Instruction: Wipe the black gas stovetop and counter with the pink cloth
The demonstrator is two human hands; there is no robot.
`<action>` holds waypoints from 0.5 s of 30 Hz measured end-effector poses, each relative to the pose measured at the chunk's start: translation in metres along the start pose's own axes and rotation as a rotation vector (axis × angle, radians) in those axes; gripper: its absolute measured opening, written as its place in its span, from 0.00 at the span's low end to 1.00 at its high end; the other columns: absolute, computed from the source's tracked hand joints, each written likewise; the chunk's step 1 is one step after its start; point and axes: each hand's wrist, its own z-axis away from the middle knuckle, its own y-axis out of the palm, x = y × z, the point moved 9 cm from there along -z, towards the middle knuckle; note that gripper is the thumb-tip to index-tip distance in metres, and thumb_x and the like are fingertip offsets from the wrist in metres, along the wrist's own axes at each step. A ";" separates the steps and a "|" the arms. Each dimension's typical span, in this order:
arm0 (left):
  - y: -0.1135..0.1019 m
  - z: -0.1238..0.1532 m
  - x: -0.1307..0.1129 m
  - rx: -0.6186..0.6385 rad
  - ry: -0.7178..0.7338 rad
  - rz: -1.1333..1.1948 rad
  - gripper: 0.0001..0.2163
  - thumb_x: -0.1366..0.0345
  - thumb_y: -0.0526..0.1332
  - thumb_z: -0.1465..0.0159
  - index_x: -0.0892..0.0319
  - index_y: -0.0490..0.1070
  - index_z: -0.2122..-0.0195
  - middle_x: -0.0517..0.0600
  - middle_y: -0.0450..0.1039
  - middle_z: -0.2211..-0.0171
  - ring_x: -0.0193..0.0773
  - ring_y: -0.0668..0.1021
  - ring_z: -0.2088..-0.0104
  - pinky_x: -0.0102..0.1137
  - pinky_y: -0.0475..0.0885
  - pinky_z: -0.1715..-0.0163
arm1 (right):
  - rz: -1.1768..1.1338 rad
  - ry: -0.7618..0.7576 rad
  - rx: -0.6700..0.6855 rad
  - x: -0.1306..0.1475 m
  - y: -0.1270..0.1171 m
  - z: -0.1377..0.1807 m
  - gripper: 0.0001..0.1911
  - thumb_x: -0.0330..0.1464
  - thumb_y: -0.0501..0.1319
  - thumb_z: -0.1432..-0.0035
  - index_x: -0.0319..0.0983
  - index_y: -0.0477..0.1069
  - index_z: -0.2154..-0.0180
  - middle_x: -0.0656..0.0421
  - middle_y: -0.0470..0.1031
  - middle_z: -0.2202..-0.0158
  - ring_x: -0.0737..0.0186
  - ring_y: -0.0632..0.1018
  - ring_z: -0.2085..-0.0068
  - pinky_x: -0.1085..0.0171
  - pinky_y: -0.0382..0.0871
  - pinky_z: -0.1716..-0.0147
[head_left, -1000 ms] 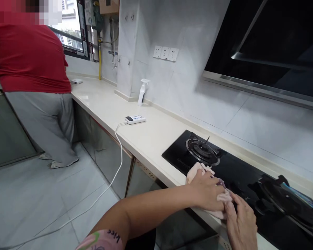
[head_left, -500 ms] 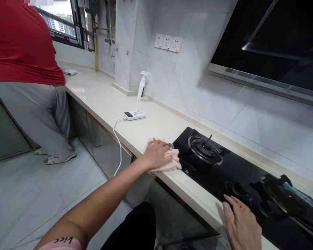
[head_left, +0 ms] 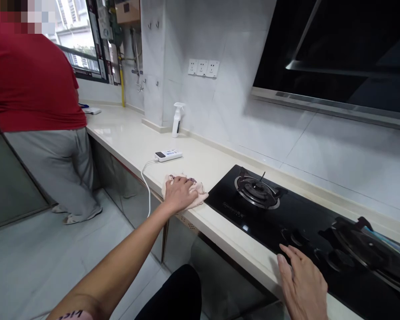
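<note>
My left hand [head_left: 179, 194] presses a pale pink cloth [head_left: 200, 198] down on the cream countertop [head_left: 203, 167], just left of the black gas stove [head_left: 225, 193]. Its fingers lie bent over the cloth and hide part of it. My right hand [head_left: 303, 278] holds nothing; its thumb and fingers are apart at the stove's front edge, close to the control knobs [head_left: 295, 238]. Whether its fingertips touch the surface I cannot tell.
A white power bank [head_left: 169, 155] with a white cable [head_left: 143, 171] lies beyond the cloth. A spray bottle [head_left: 177, 120] stands by the wall. The range hood [head_left: 336, 53] hangs above the stove. A person in a red shirt [head_left: 36, 84] stands at the far left counter.
My left hand has slid the cloth leftward, off the stove's edge and onto the countertop. The right hand stays by the stove front. The camera view has shifted somewhat.
</note>
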 end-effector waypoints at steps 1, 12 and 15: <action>-0.001 0.007 -0.006 -0.022 0.009 -0.005 0.15 0.55 0.56 0.32 0.53 0.76 0.50 0.56 0.75 0.44 0.56 0.70 0.40 0.55 0.61 0.42 | -0.009 -0.001 -0.006 0.000 0.000 0.000 0.29 0.56 0.49 0.32 0.48 0.75 0.44 0.52 0.74 0.42 0.39 0.72 0.41 0.36 0.60 0.41; 0.006 0.084 -0.105 -0.150 0.161 0.137 0.13 0.59 0.61 0.37 0.54 0.75 0.52 0.56 0.74 0.47 0.57 0.69 0.41 0.56 0.61 0.41 | -0.102 0.019 -0.115 0.031 -0.022 0.000 0.33 0.56 0.44 0.30 0.42 0.75 0.45 0.49 0.73 0.43 0.41 0.71 0.40 0.39 0.58 0.38; 0.016 0.097 -0.155 -0.115 0.303 0.184 0.16 0.54 0.62 0.37 0.53 0.75 0.50 0.56 0.72 0.43 0.59 0.67 0.40 0.58 0.58 0.38 | -0.128 0.017 -0.165 0.034 -0.028 0.001 0.34 0.56 0.44 0.30 0.40 0.75 0.46 0.46 0.73 0.43 0.40 0.71 0.41 0.40 0.59 0.39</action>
